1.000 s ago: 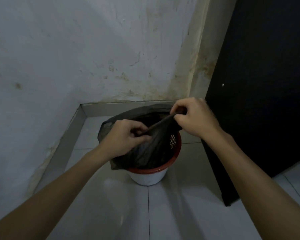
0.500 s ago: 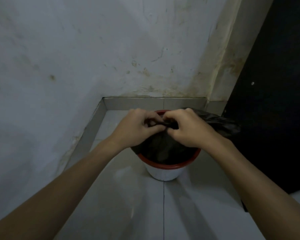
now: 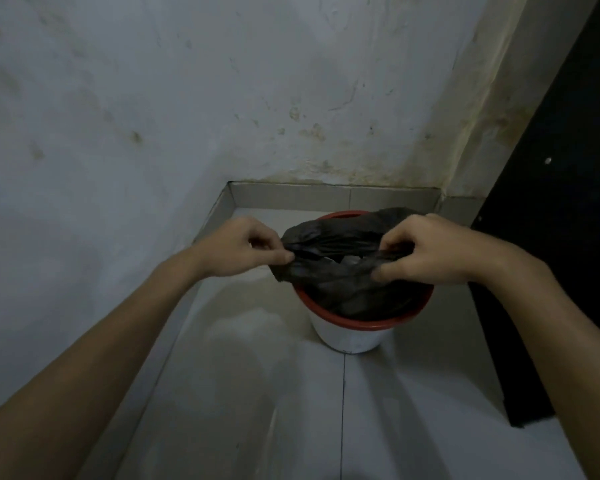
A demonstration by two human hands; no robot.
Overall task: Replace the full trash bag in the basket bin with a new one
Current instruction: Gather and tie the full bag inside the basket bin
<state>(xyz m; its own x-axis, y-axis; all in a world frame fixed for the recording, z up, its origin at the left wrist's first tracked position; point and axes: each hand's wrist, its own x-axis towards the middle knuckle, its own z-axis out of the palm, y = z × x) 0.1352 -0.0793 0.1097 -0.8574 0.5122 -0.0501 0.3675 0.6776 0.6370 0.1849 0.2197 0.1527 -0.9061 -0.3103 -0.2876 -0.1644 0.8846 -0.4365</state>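
Note:
A small white basket bin [image 3: 350, 336] with a red rim stands on the tiled floor in the room's corner. A black trash bag [image 3: 340, 271] fills it and bulges above the rim. My left hand [image 3: 238, 247] pinches the bag's top edge on the left side. On the right side my right hand [image 3: 426, 251] grips the bag's top edge. The plastic is stretched between the two hands, above the bin's mouth. What lies inside the bag is hidden.
A stained white wall [image 3: 222, 98] closes the corner at the back and left, with a grey tile skirting [image 3: 326, 197] along its foot. A black door or panel [image 3: 561, 237] stands close to the bin's right. Pale floor tiles [image 3: 291, 410] stretch towards me.
My hands were together over the bin half a second ago; now they have pulled apart sideways, spreading the bag's top between them. The view has shifted, so the bin sits further right.

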